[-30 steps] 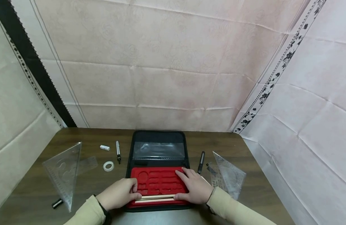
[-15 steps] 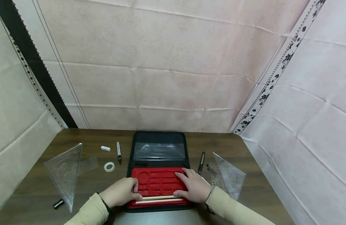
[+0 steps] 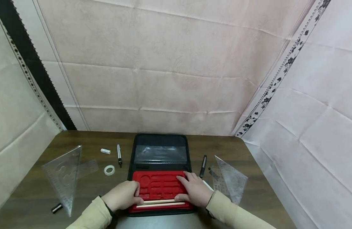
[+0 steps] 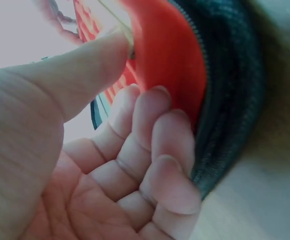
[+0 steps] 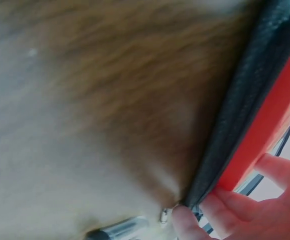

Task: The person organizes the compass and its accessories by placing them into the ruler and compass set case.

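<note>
A red moulded tray (image 3: 156, 184) sits in the near half of an unfolded black zip case (image 3: 161, 136). Two slim pale sticks (image 3: 161, 201), like pencils, lie lengthwise in the tray's near part. My left hand (image 3: 123, 195) holds the tray's left edge. In the left wrist view its thumb presses a stick end while the curled fingers (image 4: 172, 135) touch the tray's side. At the opposite edge, my right hand (image 3: 197, 192) grips with the thumb over the sticks' right end. Its fingers (image 5: 225, 212) reach along the tray's rim; the palm hides that corner.
Left of the case lie a compass (image 3: 119, 156), an eraser (image 3: 105, 151), a white ring (image 3: 109, 170), a clear set square (image 3: 63, 178) and a small black-and-silver piece (image 3: 57, 208). On the right are a black pen-like item (image 3: 203, 167) and another set square (image 3: 233, 183).
</note>
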### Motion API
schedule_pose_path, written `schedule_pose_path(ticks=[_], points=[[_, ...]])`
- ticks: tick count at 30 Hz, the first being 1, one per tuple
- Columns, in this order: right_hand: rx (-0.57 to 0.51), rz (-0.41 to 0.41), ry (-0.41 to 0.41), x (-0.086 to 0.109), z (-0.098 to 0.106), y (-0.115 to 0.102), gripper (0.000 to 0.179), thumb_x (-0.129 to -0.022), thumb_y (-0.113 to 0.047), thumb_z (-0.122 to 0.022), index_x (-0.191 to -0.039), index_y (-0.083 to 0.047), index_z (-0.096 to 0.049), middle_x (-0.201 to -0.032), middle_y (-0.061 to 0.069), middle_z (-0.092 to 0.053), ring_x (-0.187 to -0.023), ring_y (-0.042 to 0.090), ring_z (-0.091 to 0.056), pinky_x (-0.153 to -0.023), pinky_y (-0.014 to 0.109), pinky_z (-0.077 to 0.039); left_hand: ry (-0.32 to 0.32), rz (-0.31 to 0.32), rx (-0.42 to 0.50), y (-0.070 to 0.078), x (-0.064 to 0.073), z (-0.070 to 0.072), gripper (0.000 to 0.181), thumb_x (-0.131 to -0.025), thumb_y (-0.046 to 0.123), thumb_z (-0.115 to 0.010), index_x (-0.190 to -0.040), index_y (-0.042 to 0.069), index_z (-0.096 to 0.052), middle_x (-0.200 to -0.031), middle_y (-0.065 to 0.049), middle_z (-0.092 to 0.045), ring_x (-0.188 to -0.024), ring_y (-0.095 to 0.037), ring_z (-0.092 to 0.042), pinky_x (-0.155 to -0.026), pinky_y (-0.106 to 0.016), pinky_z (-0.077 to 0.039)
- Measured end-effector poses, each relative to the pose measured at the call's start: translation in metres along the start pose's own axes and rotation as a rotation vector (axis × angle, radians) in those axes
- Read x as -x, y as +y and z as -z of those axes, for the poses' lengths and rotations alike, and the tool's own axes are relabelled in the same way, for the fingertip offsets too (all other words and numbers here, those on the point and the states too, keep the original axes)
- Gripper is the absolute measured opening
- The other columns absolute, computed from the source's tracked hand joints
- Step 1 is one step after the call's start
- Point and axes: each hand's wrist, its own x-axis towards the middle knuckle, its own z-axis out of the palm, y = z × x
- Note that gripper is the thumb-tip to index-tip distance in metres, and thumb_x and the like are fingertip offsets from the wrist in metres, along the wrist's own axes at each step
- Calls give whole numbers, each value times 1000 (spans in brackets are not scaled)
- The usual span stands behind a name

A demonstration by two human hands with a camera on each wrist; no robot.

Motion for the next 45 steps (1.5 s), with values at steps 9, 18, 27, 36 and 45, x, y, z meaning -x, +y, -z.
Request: schedule_pose_path(ticks=[9, 18, 27, 36, 45], points=[[43, 32, -47, 5, 20, 1, 88, -78, -76, -54, -148, -24, -40, -151, 15, -34, -131, 36, -40, -100, 55, -37, 64, -53, -92, 3, 0, -3, 37, -81, 37, -76, -68, 18, -47, -57, 4, -45, -51, -13, -42, -50, -31, -34], [-5, 3, -59, 9, 9, 2, 82, -82, -73, -54, -148, -27, -39, -152, 12, -32, -132, 35, -39, -100, 56, -37, 81, -163, -131, 8, 1, -11, 31, -82, 27, -76, -66, 22, -50, -56, 9, -42, -51, -7, -38, -48, -28, -33], [-67, -4, -37, 8, 9, -1, 82, -79, -70, -61, -146, -24, -43, -151, 13, -34, -132, 33, -38, -99, 56, -37, 54, -179, -65, 4, -1, -5, 27, -82, 20, -76, -67, 22, -54, -58, 11, -46, -52, -6, -42, -50, -27, -37], [-131, 24, -47, 8, 13, 5, 82, -78, -68, -63, -146, -26, -43, -151, 12, -34, -131, 33, -38, -99, 54, -39, 22, -126, -21, 2, 1, -3, 27, -84, 18, -75, -67, 20, -53, -57, 9, -47, -50, -7, -43, -48, -27, -35], [-7, 109, -30, 16, 10, 7, 68, -89, -62, -53, -148, -30, -40, -152, 16, -32, -131, 36, -41, -100, 53, -38, 13, -135, -49, 3, 4, -2, 26, -84, 16, -73, -66, 20, -54, -58, 8, -47, -52, -7, -43, -50, -27, -37]])
